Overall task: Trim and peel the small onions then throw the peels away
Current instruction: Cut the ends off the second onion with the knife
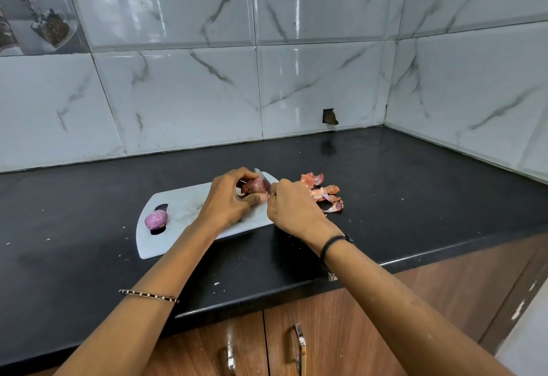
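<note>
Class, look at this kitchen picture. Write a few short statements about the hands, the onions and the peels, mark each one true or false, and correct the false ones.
1. The left hand holds a dark-skinned onion over the cutting board. True.
2. The right hand is empty. False: it grips a knife, and the blade is against the held onion.
3. A peeled onion, pinkish, lies on the board beside its handle hole. True.
4. The peels are piled on the cutting board. False: they lie on the black countertop, just right of the board.
</note>
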`<state>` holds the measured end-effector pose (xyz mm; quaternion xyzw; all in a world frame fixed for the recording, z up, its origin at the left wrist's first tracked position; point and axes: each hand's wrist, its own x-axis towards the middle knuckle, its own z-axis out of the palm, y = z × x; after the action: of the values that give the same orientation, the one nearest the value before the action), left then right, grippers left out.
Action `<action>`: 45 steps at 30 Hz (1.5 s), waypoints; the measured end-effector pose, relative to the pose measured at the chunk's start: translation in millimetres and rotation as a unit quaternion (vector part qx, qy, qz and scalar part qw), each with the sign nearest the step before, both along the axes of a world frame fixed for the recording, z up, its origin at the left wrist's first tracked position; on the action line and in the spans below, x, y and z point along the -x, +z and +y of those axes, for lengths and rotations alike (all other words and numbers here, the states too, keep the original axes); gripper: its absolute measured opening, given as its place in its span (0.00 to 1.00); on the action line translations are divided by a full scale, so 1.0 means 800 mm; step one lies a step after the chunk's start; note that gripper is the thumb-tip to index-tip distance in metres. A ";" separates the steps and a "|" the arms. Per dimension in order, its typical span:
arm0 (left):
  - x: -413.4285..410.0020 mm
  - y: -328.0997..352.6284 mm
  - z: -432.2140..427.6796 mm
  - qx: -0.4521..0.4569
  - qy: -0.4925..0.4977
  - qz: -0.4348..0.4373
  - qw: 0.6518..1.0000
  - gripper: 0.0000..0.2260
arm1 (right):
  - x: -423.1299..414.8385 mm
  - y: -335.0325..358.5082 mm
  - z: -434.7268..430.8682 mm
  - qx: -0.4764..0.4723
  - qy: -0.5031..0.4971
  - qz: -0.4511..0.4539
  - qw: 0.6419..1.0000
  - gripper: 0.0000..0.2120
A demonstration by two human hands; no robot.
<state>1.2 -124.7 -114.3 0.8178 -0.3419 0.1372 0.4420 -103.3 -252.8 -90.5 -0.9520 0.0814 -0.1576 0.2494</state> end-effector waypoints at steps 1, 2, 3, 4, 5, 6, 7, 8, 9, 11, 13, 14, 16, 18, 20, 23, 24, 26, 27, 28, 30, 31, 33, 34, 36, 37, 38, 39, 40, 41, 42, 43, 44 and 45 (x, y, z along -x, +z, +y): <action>-0.001 -0.001 0.000 0.000 0.000 0.000 1.000 0.13 | 0.001 0.000 0.000 0.001 0.001 0.002 1.000 0.18; -0.001 -0.001 0.001 0.001 -0.002 0.002 1.000 0.14 | 0.004 0.000 0.001 0.005 0.003 0.006 1.000 0.18; -0.001 -0.002 0.001 0.001 -0.004 0.003 1.000 0.14 | 0.007 0.000 0.001 0.013 0.006 0.011 1.000 0.18; -0.001 -0.002 0.001 0.001 -0.005 0.004 1.000 0.14 | 0.010 0.000 0.000 0.021 0.007 0.017 1.000 0.18; -0.001 -0.002 0.001 0.001 -0.007 0.003 1.000 0.14 | 0.013 0.000 0.000 0.021 0.005 0.021 1.000 0.18; -0.001 -0.002 0.001 0.001 -0.007 0.003 1.000 0.15 | 0.014 -0.001 -0.001 0.019 0.003 0.021 1.000 0.17; -0.001 -0.002 0.001 0.000 -0.008 0.003 1.000 0.15 | 0.015 -0.001 0.000 0.020 -0.001 0.023 1.000 0.16; -0.001 -0.002 0.001 0.000 -0.009 0.001 1.000 0.14 | 0.013 0.000 0.002 0.029 -0.004 0.025 0.999 0.15; -0.001 -0.002 0.001 0.000 -0.008 0.000 1.000 0.14 | 0.011 0.001 0.003 0.035 -0.006 0.026 0.999 0.15; 0.000 -0.002 0.001 -0.002 -0.007 0.000 1.000 0.14 | 0.005 0.001 0.004 0.035 -0.009 0.026 0.999 0.16; 0.001 -0.001 0.000 -0.002 -0.007 0.002 1.000 0.14 | 0.002 0.001 0.004 0.024 -0.012 0.021 0.999 0.11; 0.000 -0.001 0.000 -0.001 -0.005 0.002 1.000 0.15 | 0.001 0.000 0.005 0.017 -0.011 0.016 1.000 0.08; 0.000 -0.001 0.000 0.000 -0.005 0.003 1.000 0.15 | 0.004 -0.003 0.004 0.013 -0.002 0.011 1.000 0.08; 0.000 -0.002 0.001 0.000 -0.006 0.005 1.000 0.15 | 0.010 -0.008 0.003 0.036 0.001 0.011 0.999 0.09; -0.002 -0.003 0.001 0.000 -0.005 0.009 1.000 0.14 | 0.016 -0.012 0.003 0.042 -0.003 0.001 0.999 0.07; -0.001 -0.003 0.001 0.003 -0.006 0.014 1.000 0.14 | 0.018 -0.011 0.003 0.036 -0.015 0.001 0.999 0.12; -0.001 -0.002 0.001 0.004 -0.007 0.015 1.000 0.13 | 0.016 -0.010 0.005 0.031 -0.015 0.002 0.999 0.12; -0.001 -0.001 0.002 0.006 -0.009 0.012 1.000 0.14 | 0.014 -0.006 0.010 0.017 -0.017 0.003 1.000 0.11; 0.000 -0.001 0.002 0.005 -0.009 0.010 1.000 0.14 | 0.013 -0.005 0.012 0.013 -0.019 0.005 1.000 0.10; 0.000 -0.001 0.002 0.004 -0.009 0.010 1.000 0.15 | 0.012 -0.003 0.013 0.011 -0.020 0.008 1.000 0.09; -0.001 -0.002 0.001 0.006 -0.010 0.010 1.000 0.15 | 0.010 -0.002 0.014 0.011 -0.020 0.013 1.000 0.09; 0.000 -0.002 0.001 0.005 -0.010 0.009 1.000 0.15 | 0.010 -0.001 0.015 0.014 -0.019 0.014 1.000 0.09; 0.000 -0.001 0.002 0.002 -0.009 0.004 1.000 0.15 | 0.013 0.001 0.017 0.027 -0.017 0.015 0.999 0.10; 0.000 0.000 0.002 0.002 -0.010 0.002 1.000 0.15 | 0.017 0.001 0.019 0.034 -0.019 0.016 0.999 0.10; 0.001 0.000 0.002 0.003 -0.009 0.006 1.000 0.14 | 0.023 0.004 0.024 0.063 -0.028 0.014 0.998 0.12; 0.001 0.000 0.002 0.003 -0.004 0.011 1.000 0.13 | 0.024 0.005 0.027 0.081 -0.032 0.012 0.996 0.12; 0.001 0.000 0.003 0.002 0.001 0.015 1.000 0.13 | 0.024 0.007 0.029 0.100 -0.035 0.010 0.994 0.13; 0.000 0.000 0.002 0.001 0.002 0.017 1.000 0.13 | 0.023 0.007 0.032 0.119 -0.035 0.007 0.992 0.14; 0.000 0.000 0.002 0.001 0.001 0.017 1.000 0.12 | 0.023 0.006 0.034 0.139 -0.034 0.004 0.990 0.15; -0.002 -0.001 0.001 0.001 0.000 0.016 1.000 0.12 | 0.022 0.005 0.036 0.157 -0.031 0.002 0.987 0.16; -0.003 -0.002 0.001 0.002 -0.001 0.017 1.000 0.12 | 0.022 0.003 0.038 0.169 -0.027 0.000 0.985 0.17; -0.004 -0.003 0.001 0.002 -0.002 0.018 1.000 0.12 | 0.021 0.001 0.037 0.172 -0.023 0.003 0.985 0.17; -0.005 -0.004 0.001 0.001 -0.004 0.019 1.000 0.13 | 0.021 -0.001 0.036 0.167 -0.022 0.008 0.986 0.16; -0.006 -0.004 0.001 0.002 -0.005 0.021 1.000 0.13 | 0.020 -0.002 0.033 0.155 -0.024 0.017 0.987 0.15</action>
<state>5.7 -123.7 -117.6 0.8176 -0.3368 0.1186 0.4517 -118.9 -226.3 -92.2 -0.9794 0.0828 -0.1584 0.0936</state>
